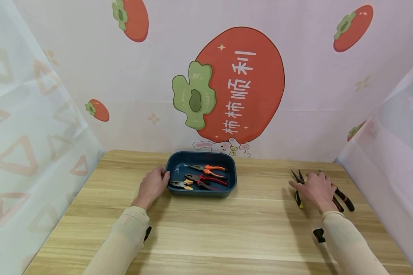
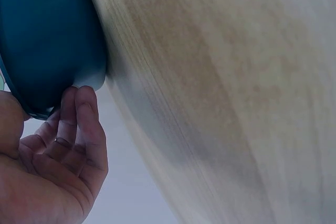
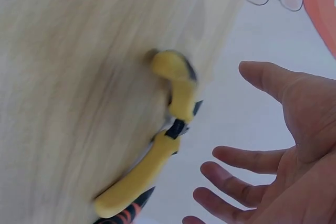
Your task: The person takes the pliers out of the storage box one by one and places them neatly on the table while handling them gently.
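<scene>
My left hand [image 1: 152, 187] grips the left end of a dark blue tray [image 1: 200, 193]; in the left wrist view its thumb is at the rim and its fingertips lie against the outer wall. Inside the tray are orange-handled pliers [image 1: 215, 167], red-handled pliers [image 1: 214, 180] and pliers with pale yellow grips [image 1: 178, 184]. At the right, my right hand [image 1: 317, 193] hovers over needle-nose pliers with yellow-and-black handles [image 3: 139, 174], its fingers spread and holding nothing. Beside them lie black-handled pliers with orange-red marks [image 1: 345, 198], partly hidden by the hand.
The wooden table [image 1: 227, 233] meets a white printed backdrop [image 1: 141, 131] just behind the tray. White printed sheets stand along the left [image 1: 31, 152] and right [image 1: 399, 152] sides.
</scene>
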`<state>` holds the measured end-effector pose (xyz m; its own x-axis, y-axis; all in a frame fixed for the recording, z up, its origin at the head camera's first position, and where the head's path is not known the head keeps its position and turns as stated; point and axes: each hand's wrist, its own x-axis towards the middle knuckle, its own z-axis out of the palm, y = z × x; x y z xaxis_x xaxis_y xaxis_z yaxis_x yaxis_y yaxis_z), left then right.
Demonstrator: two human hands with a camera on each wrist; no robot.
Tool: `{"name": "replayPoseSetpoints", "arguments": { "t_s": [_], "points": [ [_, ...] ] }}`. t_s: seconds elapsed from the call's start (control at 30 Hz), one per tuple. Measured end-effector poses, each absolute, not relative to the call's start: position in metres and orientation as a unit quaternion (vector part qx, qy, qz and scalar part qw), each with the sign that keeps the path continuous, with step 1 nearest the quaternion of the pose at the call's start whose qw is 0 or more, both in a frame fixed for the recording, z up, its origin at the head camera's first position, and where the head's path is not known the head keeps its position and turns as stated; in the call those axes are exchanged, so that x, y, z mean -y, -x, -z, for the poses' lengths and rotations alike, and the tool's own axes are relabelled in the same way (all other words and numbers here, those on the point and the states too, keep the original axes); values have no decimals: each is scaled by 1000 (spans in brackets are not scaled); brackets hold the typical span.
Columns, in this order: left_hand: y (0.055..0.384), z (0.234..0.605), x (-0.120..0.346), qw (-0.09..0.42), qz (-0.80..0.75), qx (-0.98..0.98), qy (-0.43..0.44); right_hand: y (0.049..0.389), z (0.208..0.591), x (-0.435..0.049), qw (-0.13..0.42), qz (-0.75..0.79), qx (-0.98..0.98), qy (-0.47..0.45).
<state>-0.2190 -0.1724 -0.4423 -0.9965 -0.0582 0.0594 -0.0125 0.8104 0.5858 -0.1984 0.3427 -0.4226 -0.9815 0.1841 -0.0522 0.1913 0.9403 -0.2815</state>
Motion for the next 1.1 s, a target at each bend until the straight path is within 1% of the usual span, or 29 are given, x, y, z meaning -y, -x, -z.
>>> {"name": "replayPoseSetpoints", "arguments": {
  "t_s": [0.5, 0.67, 0.9, 1.1],
  "points": [
    [219, 441, 172, 33, 304, 952, -23, 200, 404, -302, -5, 133, -991, 0],
    [219, 442, 173, 32, 309, 950, -22, 201, 397, -287, 6, 143, -990, 9],
    [219, 442, 173, 34, 310, 950, -21, 203, 391, -268, -7, 156, -988, 17],
    [220, 442, 172, 34, 307, 951, -24, 205, 386, -250, -5, 174, -984, 26]
  ]
}}
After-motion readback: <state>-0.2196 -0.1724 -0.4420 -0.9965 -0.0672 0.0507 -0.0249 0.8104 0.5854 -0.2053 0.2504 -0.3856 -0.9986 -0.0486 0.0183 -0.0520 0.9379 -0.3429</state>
